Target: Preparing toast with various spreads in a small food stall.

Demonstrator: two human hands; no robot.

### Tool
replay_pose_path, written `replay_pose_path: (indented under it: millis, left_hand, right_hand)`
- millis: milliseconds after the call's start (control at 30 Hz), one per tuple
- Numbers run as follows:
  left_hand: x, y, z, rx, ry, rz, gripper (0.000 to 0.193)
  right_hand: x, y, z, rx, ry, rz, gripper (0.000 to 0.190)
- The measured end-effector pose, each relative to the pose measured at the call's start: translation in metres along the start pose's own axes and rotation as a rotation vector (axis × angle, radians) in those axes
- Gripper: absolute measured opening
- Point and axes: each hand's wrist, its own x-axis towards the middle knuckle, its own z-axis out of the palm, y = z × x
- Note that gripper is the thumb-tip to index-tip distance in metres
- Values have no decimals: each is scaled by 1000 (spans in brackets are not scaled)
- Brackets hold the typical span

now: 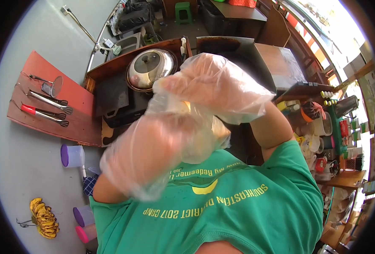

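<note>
Loose clear plastic gloves cover both hands, raised close together in front of the green shirt. My left hand [146, 144], blurred, is closed at the side of a crumpled clear plastic bag [200, 141]. A yellow-brown item [220, 128] shows at the bag's right end; its kind cannot be told. My right hand [214, 84] lies above and across the bag, its bent fingers pointing left and gripping the bag's upper part. The plastic layers overlap and partly hide the fingertips. Behind the hands, a round metal pan with a domed glass-and-metal lid [148, 68] sits on the stove.
Tongs [48, 101] and strainers [56, 87] hang on a red board at left. Below are a bunch of bananas [44, 219] and lidded plastic containers [73, 155]. A dark metal-walled cooking station [225, 46] stands ahead; shelves crowded with jars and packets [324, 143] are at right.
</note>
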Motion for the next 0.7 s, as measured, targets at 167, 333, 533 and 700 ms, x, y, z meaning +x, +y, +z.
replay_pose_path:
  millis: [167,333,533,700]
  left_hand:
    - [28,-32,31,-14,-483,-118,29]
    - [24,-13,63,-284,-410,-169,28]
    - [-7,-6,86,-601,-343,-275,27]
    - [-22,1,113,-867,-242,-374,27]
  right_hand:
    - [-4,-50,-11,-349,-207,316,49]
    - [25,-28,3,-258,-246,156,42]
    - [16,41,12,153,-566,233,49]
    - [-53,97,-23,-204,-808,518,57]
